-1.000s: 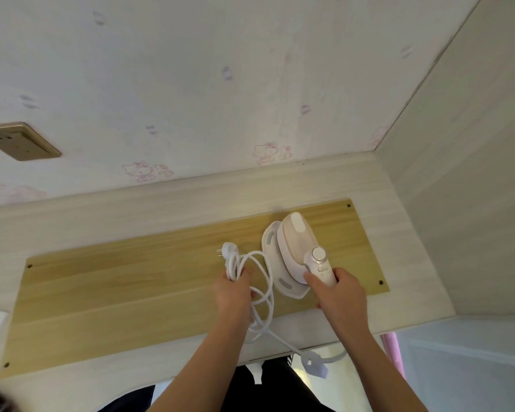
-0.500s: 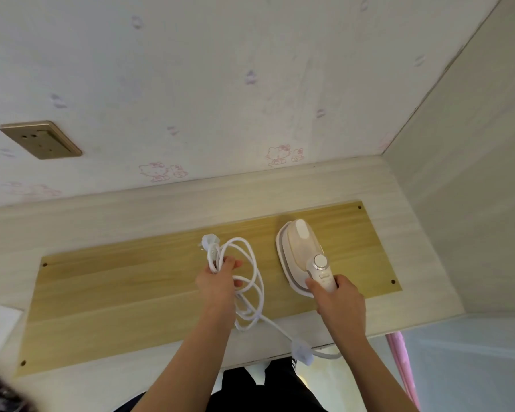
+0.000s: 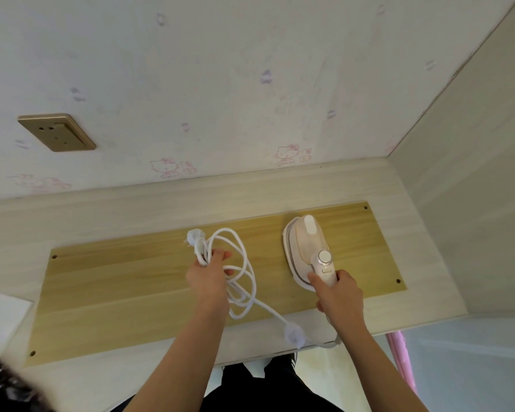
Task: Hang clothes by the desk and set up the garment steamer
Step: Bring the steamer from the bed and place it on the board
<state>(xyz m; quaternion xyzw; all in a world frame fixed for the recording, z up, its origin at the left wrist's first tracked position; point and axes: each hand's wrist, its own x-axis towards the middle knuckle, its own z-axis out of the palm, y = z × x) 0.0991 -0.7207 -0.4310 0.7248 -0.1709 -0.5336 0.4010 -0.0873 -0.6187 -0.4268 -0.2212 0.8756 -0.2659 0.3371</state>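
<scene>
Since a second earlier, the left hand (image 3: 209, 278) had carried the coiled cord (image 3: 238, 272) leftward, away from the garment steamer (image 3: 306, 248), and the steamer had gone from tilted up to lying flat on the yellow wooden board (image 3: 116, 281) of the desk (image 3: 250, 185). That left hand gripped the bunched loops with fingers curled round them, the plug (image 3: 192, 237) poking out beyond the knuckles toward the wall. At the steamer's handle, the right hand (image 3: 338, 295) was wrapped firmly round the grip, just below the round dial (image 3: 324, 257). Part of the cord trailed back over the near desk edge. By the look of it, the step in hand was setting up the steamer: freeing its lead. Next, the plug probably needed carrying up and left to the gold wall socket (image 3: 57, 132), which sat well apart, so more loops would have to be let out first.
</scene>
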